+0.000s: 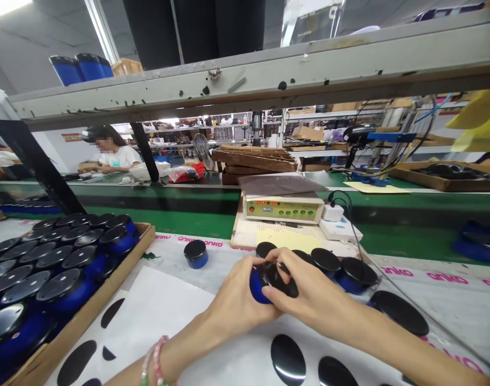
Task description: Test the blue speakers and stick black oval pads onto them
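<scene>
A round blue housing with a black top is held between my two hands, above the white sheet. My left hand wraps around its blue side. On its black top, my right hand is closed with thumb and fingers bent; whether the dark piece under the fingers is a separate part I cannot tell. Just beyond my hands stands a row of similar black-topped housings. A single smaller blue housing sits to the left of them. Black oval discs lie on the sheet below my wrists.
A cardboard tray full of black-topped blue housings occupies the left. Behind my hands is a control box with lit indicators; its cable crosses the right side. A shelf spans overhead. Another person sits far left.
</scene>
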Tool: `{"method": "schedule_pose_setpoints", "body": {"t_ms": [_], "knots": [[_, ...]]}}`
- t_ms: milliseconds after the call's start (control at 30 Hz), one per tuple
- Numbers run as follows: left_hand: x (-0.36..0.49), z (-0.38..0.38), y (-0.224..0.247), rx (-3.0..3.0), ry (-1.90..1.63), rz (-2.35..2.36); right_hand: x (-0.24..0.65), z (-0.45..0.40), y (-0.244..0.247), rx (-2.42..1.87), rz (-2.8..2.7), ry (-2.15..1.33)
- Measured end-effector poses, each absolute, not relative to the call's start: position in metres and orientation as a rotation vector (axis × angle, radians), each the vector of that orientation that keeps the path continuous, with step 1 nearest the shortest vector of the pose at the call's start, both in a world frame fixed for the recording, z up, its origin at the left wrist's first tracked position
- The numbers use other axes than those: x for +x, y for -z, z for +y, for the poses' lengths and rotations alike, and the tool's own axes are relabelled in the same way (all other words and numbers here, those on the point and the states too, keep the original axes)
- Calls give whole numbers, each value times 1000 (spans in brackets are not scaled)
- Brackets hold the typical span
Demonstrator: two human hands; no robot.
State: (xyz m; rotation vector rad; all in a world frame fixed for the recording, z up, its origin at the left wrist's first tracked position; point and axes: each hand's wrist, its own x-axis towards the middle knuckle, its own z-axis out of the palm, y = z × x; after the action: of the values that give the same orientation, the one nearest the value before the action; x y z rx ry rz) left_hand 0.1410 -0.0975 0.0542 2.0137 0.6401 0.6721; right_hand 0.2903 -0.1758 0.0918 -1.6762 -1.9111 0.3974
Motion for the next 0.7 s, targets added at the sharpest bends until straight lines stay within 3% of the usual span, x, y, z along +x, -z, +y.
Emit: {"method": "schedule_pose_setpoints", "body": {"t_ms": [167, 367, 567, 700], "knots": [[141, -106, -60, 2088, -696, 696, 280, -173, -86, -1700, -1849, -297], [123, -96, -47, 2173, -709, 699, 295, -174, -91, -1662, -1894, -460], [69, -52, -22, 2538, -875, 1177, 352, -194, -90, -1766, -1603, -260], [42, -21, -17, 2441, -550, 1317, 383, -213, -83, -1961, -1499, -16]]}}
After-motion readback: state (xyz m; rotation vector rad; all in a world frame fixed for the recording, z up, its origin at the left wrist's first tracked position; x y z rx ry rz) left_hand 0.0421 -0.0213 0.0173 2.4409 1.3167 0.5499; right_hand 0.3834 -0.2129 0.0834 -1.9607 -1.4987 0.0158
